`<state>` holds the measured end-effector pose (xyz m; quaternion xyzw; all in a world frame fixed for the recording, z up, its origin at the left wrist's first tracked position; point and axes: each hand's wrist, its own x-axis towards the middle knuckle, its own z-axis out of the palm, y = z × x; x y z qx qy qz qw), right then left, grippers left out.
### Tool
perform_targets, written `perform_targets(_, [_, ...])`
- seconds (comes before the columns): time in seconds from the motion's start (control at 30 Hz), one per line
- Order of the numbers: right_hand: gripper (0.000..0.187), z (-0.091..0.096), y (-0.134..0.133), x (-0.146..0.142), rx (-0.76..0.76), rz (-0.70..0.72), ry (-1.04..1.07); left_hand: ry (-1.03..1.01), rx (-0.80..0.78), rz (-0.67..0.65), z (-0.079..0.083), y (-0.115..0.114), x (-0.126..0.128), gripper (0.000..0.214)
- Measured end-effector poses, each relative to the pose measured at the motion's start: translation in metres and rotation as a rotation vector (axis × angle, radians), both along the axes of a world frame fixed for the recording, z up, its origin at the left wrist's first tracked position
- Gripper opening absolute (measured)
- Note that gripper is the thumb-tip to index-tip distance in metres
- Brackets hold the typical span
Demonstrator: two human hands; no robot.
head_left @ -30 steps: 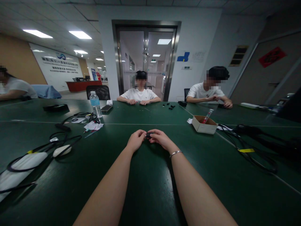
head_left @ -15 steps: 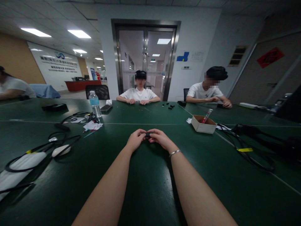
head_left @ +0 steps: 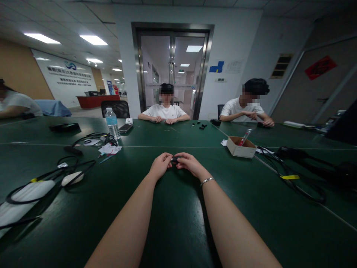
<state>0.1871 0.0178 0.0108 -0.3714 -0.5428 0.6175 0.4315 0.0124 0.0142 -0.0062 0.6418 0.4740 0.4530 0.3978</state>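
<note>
Small black piece is sitting right between our two hands, and we are pinching it from both sides. Our left hand is curling its fingers onto one end, and our right hand is closing thumb and fingertips on the other. Both hands are hanging low over the green table; we cannot tell whether the knuckles are touching it.

The piece is too small and dark for us to be reading its shape. It is looking hard and matte, likely plastic, and so short that our fingertips are nearly meeting over it. As we are judging it, a good hold here is calling for a firm fingertip grip at each end, wrists steadied on the tabletop, and the piece held low so a slip only drops it onto the table.

The tabletop is smooth, with a dull sheen. A thin metal bracelet is circling our right wrist. Beyond the right hand an open cardboard box is standing, and further right black cables are looping. Left of the left hand more black cords are coiling around a rounded white object, with a clear plastic water bottle beyond. Straight past our hands a person in a white shirt is sitting.
</note>
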Motion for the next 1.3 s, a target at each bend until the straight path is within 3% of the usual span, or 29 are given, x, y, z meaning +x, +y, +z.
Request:
perform_targets(0.5, [0.02, 0.0032, -0.002, -0.0008, -0.013, -0.008, -0.039, 0.088, 0.004, 0.108, -0.0013, 0.0012, 0.0002, 0.039])
perform_targets(0.9, [0.018, 0.0023, -0.0011, -0.0012, -0.007, -0.012, -0.015, -0.096, -0.007, 0.074, 0.0073, -0.0059, 0.0019, 0.022])
perform_targets(1.3, [0.024, -0.003, 0.0015, -0.0011, 0.033, 0.018, -0.068, -0.104, 0.016, 0.088, 0.0033, -0.0025, 0.0029, 0.03])
